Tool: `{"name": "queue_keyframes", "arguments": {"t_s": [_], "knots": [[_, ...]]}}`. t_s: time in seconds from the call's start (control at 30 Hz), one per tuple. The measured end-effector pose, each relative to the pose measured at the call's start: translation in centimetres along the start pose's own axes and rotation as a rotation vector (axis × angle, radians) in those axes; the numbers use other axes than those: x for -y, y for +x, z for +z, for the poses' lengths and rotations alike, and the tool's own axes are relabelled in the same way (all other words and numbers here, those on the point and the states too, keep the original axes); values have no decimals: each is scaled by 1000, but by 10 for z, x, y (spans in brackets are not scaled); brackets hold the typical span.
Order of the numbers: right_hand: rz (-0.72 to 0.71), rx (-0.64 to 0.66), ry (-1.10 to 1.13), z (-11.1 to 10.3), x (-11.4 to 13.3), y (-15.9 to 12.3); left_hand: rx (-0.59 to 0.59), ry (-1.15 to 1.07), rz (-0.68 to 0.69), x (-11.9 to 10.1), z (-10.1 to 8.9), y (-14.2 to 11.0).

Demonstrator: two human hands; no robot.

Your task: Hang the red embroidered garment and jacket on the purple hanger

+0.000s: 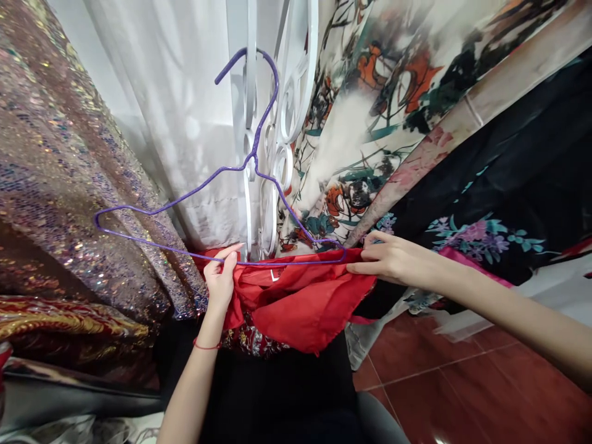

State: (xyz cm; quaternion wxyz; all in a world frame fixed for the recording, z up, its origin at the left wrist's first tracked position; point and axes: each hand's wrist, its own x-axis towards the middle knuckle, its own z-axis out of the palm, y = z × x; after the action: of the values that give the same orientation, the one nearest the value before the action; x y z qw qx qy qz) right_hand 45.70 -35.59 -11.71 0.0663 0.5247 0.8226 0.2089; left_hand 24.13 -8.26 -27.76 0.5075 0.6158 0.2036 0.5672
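A purple wire hanger (253, 161) hangs by its hook from a white metal scrollwork rack. Along its lower bar lies a red garment (305, 296) with a small white label inside and a dark, sparkly patterned part below. My left hand (222, 274) is closed on the garment's upper edge and touches the hanger's bar near its middle. At the hanger's right end, my right hand (386, 258) pinches the red cloth at the corner. Whether the right hand also grips the wire I cannot tell.
Sequined fabric (83, 160) hangs on the left, beside a white curtain (166, 98). The white scrollwork rack (300, 92) stands ahead. Floral cloth (351, 142) and a black garment with embroidered flowers (499, 166) hang on the right. Red tiles (444, 394) cover the floor.
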Motion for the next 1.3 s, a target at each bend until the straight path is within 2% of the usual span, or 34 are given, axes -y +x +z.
{"name": "queue_keyframes", "arguments": {"t_s": [0.07, 0.17, 0.3, 0.43, 0.53, 0.63, 0.73, 0.87, 1.03, 1.1, 1.17, 1.23, 1.3], "knots": [[14, 38, -12, 5, -5, 2, -1, -7, 4, 2, 3, -2], [42, -3, -90, 13, -10, 7, -18, -3, -3, 5, 6, -2], [60, -129, -127, 20, -20, 8, -20, 16, 13, 4, 4, -1], [140, -309, -6, 17, -32, 13, 36, 41, 63, -7, 7, -6], [244, -444, 140, 5, -36, 36, 97, 44, 76, -15, 16, -15], [350, -550, 373, -3, -36, 75, 100, 40, 69, -16, 23, -22], [338, -572, 564, 2, -36, 110, 95, 43, 52, -11, 22, -21], [332, -562, 545, 18, -35, 133, 84, 44, 9, -9, 14, -8], [495, -719, 484, 33, -15, 136, 70, 26, -35, -24, 14, 6], [558, -703, 539, 36, -5, 135, 85, 35, -25, -30, 14, 6], [564, -598, 580, 35, 1, 131, 141, 80, -5, -33, 7, 3], [546, -480, 574, 32, 4, 125, 258, 165, 16, -30, -8, -2], [550, -425, 530, 28, 1, 119, 352, 303, 34, -21, -28, -8]]}}
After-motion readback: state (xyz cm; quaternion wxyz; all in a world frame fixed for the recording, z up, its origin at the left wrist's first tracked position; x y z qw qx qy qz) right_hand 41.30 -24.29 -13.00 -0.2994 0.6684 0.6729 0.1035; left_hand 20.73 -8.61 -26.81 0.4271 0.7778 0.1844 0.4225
